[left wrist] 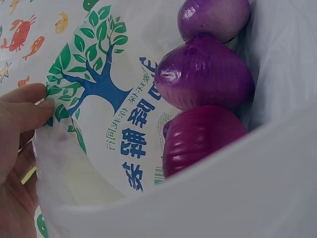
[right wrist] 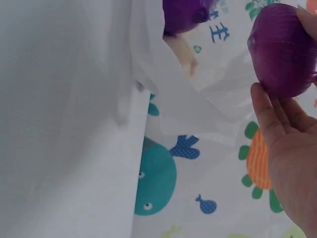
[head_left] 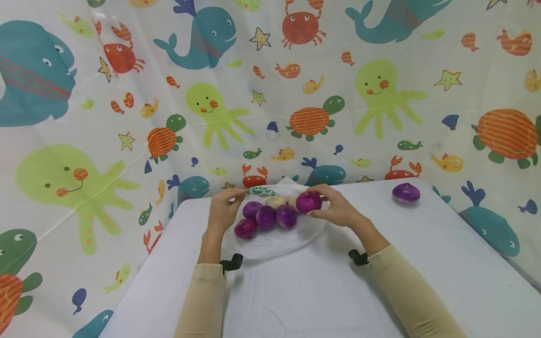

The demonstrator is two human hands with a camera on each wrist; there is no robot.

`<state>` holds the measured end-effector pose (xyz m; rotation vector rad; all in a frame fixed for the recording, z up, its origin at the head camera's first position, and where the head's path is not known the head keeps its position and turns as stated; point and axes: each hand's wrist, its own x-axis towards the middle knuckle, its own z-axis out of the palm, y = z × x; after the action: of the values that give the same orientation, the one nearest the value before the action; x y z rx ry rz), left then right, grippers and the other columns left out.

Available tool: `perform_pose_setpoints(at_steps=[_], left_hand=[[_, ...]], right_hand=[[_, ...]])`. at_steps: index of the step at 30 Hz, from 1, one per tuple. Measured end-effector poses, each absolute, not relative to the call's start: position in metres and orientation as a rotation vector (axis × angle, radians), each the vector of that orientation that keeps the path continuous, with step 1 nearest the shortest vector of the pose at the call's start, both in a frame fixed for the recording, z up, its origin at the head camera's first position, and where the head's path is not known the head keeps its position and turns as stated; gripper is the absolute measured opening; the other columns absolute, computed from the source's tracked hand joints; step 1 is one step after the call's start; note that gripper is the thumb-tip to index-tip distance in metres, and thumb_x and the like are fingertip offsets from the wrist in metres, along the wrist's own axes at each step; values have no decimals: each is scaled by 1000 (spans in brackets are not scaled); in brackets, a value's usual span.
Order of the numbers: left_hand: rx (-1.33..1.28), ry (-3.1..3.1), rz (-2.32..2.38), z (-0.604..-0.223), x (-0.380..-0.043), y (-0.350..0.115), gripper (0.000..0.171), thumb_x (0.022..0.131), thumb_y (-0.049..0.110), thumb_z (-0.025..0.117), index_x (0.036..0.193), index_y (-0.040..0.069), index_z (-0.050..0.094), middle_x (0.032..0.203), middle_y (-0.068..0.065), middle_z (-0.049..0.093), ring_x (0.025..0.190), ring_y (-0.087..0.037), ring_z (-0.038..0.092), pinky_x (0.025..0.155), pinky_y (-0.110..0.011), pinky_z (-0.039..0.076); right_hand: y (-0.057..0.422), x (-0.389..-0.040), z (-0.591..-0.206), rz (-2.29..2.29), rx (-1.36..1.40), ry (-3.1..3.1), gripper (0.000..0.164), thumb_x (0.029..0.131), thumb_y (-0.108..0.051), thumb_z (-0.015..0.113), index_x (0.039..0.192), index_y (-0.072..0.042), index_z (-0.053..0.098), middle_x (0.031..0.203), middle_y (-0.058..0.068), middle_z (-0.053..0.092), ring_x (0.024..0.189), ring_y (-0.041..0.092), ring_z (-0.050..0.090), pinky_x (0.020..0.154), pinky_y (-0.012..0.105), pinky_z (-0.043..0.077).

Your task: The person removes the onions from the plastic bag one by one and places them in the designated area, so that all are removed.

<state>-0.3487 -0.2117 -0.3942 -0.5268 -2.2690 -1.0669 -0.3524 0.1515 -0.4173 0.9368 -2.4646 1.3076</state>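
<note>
A thin white plastic bag (head_left: 274, 249) with a printed green-leafed tree (left wrist: 103, 89) lies on the table. Several purple and red onions (head_left: 266, 218) are in it, with pale yellow onions (head_left: 276, 202) behind them. At the bag's left edge, my left hand (head_left: 221, 211) pinches the plastic between thumb and fingers, as the left wrist view shows. My right hand (head_left: 338, 210) grips a reddish-purple onion (head_left: 308, 202) at the right side of the bag. In the right wrist view this onion (right wrist: 282, 52) sits between thumb and fingertips, apart from the others.
One purple onion (head_left: 406, 193) lies alone at the table's far right. The table (head_left: 296, 300) has a white cover. Behind it hangs a curtain (head_left: 262, 122) printed with sea animals, which also runs along the left side.
</note>
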Motion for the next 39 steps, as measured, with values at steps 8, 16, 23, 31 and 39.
perform_pose_setpoints(at_steps=[8,16,23,31,39], left_hand=[[-548,-2256,-1072,-393,-349,-211,21,96,3,72,113,12,81,106,-7,80,101,-23,75,83,-40,65],[-539,-2263,-1058,-393,-350,-211,21,97,3,72,114,12,81,106,-7,80,99,-23,75,84,-40,65],[-529,-2273,-1053,-394,-349,-210,22,97,3,72,114,12,81,107,-6,80,98,-23,75,84,-40,65],[-521,-2276,-1062,-395,-350,-210,22,97,3,71,114,12,81,108,-6,80,99,-23,74,85,-41,65],[-520,-2276,-1073,-396,-351,-210,23,97,3,72,115,13,81,107,-6,80,98,-22,74,85,-41,65]], right_hand=[[173,-358,-411,1322,757,-2438,59,85,-21,88,137,-14,61,143,11,57,132,32,54,106,57,53],[184,-362,-413,1283,675,-2404,59,87,-19,86,139,-11,59,141,14,58,129,33,55,106,56,54],[193,-368,-423,1201,533,-2403,62,90,-14,83,145,-9,54,145,19,56,132,37,54,107,57,53],[208,-374,-433,1202,348,-2360,64,88,-8,83,145,-7,53,145,24,52,133,43,51,109,62,50],[229,-380,-442,1230,125,-2373,62,91,-8,80,146,-7,52,149,27,45,138,47,44,115,66,42]])
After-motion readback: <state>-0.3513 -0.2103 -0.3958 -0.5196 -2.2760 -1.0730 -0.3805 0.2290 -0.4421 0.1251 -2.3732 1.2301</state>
